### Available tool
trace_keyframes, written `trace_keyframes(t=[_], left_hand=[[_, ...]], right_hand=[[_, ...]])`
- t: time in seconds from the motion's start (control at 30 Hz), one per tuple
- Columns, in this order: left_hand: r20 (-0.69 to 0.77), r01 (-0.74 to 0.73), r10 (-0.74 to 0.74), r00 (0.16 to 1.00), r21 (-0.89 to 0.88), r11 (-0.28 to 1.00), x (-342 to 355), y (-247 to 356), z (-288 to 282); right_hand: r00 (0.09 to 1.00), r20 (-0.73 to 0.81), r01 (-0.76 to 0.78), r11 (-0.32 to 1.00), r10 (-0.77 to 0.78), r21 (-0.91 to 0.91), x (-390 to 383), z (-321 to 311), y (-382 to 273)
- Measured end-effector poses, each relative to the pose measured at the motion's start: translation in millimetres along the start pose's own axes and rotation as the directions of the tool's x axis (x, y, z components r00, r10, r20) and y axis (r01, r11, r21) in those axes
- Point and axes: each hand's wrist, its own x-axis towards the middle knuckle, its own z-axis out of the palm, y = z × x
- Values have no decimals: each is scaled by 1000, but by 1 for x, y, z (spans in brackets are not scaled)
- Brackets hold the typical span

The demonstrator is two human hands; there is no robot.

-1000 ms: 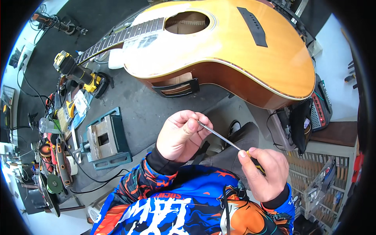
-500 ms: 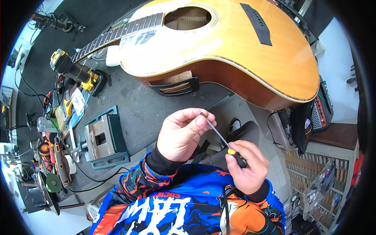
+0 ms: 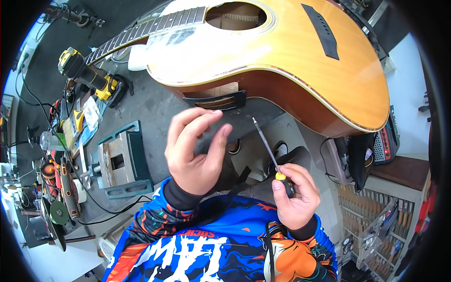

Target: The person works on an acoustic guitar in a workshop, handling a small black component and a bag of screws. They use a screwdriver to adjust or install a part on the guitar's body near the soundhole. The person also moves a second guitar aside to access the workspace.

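My right hand [image 3: 299,195] is closed around the yellow and black handle of a screwdriver [image 3: 266,143]. Its thin metal shaft points up and to the left, with the tip free in the air. To the left of that tip my left hand [image 3: 195,152] is raised, thumb and fingers apart, holding nothing. Beyond both hands an acoustic guitar [image 3: 282,56] lies on the dark workbench, its top facing up. In the guitar's side is a rectangular opening, with a black curved frame [image 3: 216,100] standing at it.
On the bench at left are a green drill-press vise [image 3: 124,160], a yellow and black cordless power tool [image 3: 91,77], cables and several hand tools. A rack of files and chisels [image 3: 371,221] stands at lower right, below a red and grey device [image 3: 386,141].
My left hand has let go of the screwdriver's tip, moved left and spread its fingers. My right hand still holds the screwdriver. The view has shifted slightly.
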Motion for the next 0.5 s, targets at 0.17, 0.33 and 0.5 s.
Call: trace_keyframes(t=[0.17, 0.33, 0.5], left_hand=[[73, -379, 406, 911, 537, 754, 22, -16, -5], [112, -371, 404, 908, 662, 651, 20, -26, 1], [101, -367, 431, 897, 715, 595, 21, -25, 5]], right_hand=[[1000, -4, -29, 1000, 29, -7, 2, -2, -1], [999, -14, -49, 999, 48, -17, 0, -4, 3], [999, -26, -48, 999, 48, -10, -1, -4, 8]])
